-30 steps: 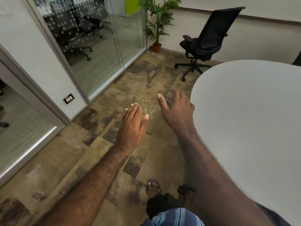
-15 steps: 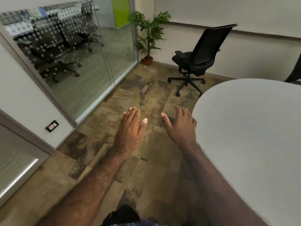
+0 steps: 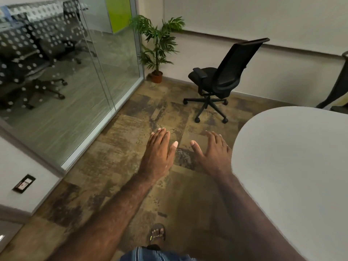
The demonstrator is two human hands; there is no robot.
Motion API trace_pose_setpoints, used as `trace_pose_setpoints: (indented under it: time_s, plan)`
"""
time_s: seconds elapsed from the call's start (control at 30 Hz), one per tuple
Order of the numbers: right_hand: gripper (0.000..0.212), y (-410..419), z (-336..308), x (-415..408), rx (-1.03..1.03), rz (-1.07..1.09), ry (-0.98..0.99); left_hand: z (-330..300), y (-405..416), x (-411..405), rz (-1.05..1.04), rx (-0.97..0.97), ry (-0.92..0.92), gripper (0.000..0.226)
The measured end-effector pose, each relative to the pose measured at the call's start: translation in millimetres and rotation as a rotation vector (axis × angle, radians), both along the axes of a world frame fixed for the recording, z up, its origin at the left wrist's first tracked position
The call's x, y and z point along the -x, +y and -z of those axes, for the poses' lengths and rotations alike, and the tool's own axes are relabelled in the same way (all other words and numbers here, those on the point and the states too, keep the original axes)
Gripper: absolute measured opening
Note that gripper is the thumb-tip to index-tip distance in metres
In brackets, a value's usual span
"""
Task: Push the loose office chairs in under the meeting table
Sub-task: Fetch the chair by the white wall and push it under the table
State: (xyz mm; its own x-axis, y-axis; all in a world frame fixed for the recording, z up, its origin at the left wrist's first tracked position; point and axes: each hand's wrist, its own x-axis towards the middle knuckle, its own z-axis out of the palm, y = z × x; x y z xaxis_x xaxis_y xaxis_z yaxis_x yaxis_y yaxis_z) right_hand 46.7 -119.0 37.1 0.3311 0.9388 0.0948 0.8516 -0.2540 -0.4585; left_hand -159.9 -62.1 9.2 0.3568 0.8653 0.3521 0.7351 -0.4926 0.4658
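A black office chair (image 3: pixel 224 80) on castors stands loose on the carpet, away from the white meeting table (image 3: pixel 293 166), with its back turned toward the table's rounded end. Both my arms reach forward above the floor. My left hand (image 3: pixel 159 155) is flat with fingers apart and holds nothing. My right hand (image 3: pixel 213 153) is spread too, empty, just left of the table's edge. Both hands are well short of the chair. Part of a second dark chair (image 3: pixel 337 89) shows at the far right edge behind the table.
A glass partition (image 3: pixel 75 72) runs along the left, with chairs behind it. A potted palm (image 3: pixel 157 48) stands in the far corner beside the wall. A wall socket (image 3: pixel 24 183) sits low on the left. My sandalled foot (image 3: pixel 157 232) is on the patterned carpet.
My view has risen and moved forward, so the chair and plant appear larger and closer. Both hands stayed open and spread, held out in front of me.
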Motion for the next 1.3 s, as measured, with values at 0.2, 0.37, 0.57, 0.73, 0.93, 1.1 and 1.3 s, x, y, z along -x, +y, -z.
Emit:
trace_pose_setpoints:
  time_s: [0.2,0.37,0.57,0.73,0.93,1.1,1.3]
  plan:
    - [0.083,68,-3,-7,0.008,0.066,0.003,-7,91,-8,0.074,-0.002,0.02,0.062]
    - [0.083,117,-1,-23,0.024,0.108,0.01,-15,154,-30,0.127,0.024,0.014,0.065]
    - [0.087,190,15,-61,0.019,0.16,0.028,-11,238,-73,0.174,0.032,0.01,0.068]
    - [0.089,253,30,-115,0.027,0.222,0.045,-3,312,-134,0.24,0.039,0.043,0.066]
    - [0.095,328,27,-183,0.033,0.288,0.045,-15,398,-222,0.316,0.096,0.05,0.074]
    - [0.093,384,20,-238,0.027,0.347,-0.012,-25,455,-290,0.384,0.101,0.028,0.071]
    - [0.093,435,17,-296,0.023,0.411,-0.025,-24,517,-363,0.451,0.128,-0.013,0.064]
